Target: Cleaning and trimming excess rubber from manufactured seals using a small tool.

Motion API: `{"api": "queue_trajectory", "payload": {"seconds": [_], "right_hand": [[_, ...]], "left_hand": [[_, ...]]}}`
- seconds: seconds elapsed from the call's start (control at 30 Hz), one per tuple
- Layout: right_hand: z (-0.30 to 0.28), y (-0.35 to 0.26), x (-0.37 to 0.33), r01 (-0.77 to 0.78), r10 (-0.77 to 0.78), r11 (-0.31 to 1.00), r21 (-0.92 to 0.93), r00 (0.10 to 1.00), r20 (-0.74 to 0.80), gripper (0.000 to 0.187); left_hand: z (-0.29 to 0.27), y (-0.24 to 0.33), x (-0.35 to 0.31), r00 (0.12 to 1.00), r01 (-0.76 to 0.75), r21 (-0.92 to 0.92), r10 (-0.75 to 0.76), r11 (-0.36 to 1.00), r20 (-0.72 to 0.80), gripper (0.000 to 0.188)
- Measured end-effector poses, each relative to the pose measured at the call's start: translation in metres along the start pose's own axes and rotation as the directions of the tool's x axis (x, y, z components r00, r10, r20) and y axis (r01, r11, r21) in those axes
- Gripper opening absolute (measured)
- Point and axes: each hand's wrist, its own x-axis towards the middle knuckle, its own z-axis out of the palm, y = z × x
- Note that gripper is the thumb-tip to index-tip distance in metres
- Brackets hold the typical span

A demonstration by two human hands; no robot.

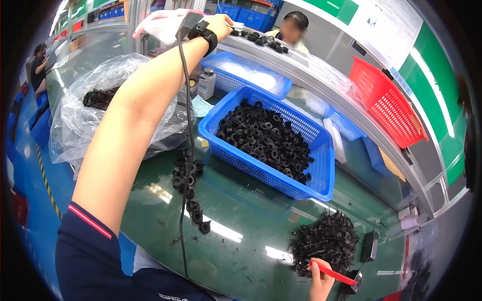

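Observation:
My left arm stretches up to the far shelf, where my left hand [219,26] is beside a row of black rubber rings [261,40]. Its fingers are bent over the shelf edge and mostly hidden, so I cannot tell what they hold. A black strap with a small device [203,35] is around that wrist, and a cable runs down from it. At the lower right, my right hand [320,282] is closed on a red-handled tool [334,273] with a thin dark tip. That hand is next to a heap of black rubber scraps [329,238].
A blue basket [266,175] full of black rings stands mid-table, with loose rings [188,175] to its left. A clear plastic bag [75,120], a white bottle [206,83], a red basket [391,105] and a small black box [370,246] are around. A person [293,32] is beyond the shelf.

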Motion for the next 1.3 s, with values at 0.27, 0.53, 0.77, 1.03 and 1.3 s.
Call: {"api": "queue_trajectory", "payload": {"seconds": [0.27, 0.53, 0.77, 1.03, 1.3], "right_hand": [[-0.003, -0.002, -0.004, -0.028, 0.028, 1.0, 0.014, 1.0, -0.007, 0.014], [-0.009, 0.02, 0.004, 0.132, -0.401, 0.692, -0.709, 0.888, -0.227, 0.01], [-0.084, -0.014, 0.031, -0.117, -0.105, 0.892, -0.438, 0.886, -0.451, 0.019], [-0.022, -0.054, 0.003, 0.211, -0.585, 0.661, -0.72, 0.747, -0.318, 0.011], [0.065, -0.04, -0.026, 0.383, -0.377, 0.904, -0.188, 0.924, 0.069, 0.016]], "left_hand": [[-0.005, 0.011, -0.006, 0.996, 0.034, 0.053, -0.038, 0.998, 0.077, 0.029], [-0.067, 0.062, -0.077, 0.922, -0.36, -0.184, 0.318, 0.915, -0.221, 0.02], [-0.159, 0.109, -0.182, 0.789, -0.541, -0.306, 0.599, 0.784, 0.139, 0.017], [-0.177, 0.068, -0.33, 0.574, -0.297, -0.288, 0.411, 0.911, 0.708, 0.045], [-0.149, 0.024, -0.389, 0.686, -0.244, -0.036, 0.199, 0.969, 0.7, 0.051]]}}
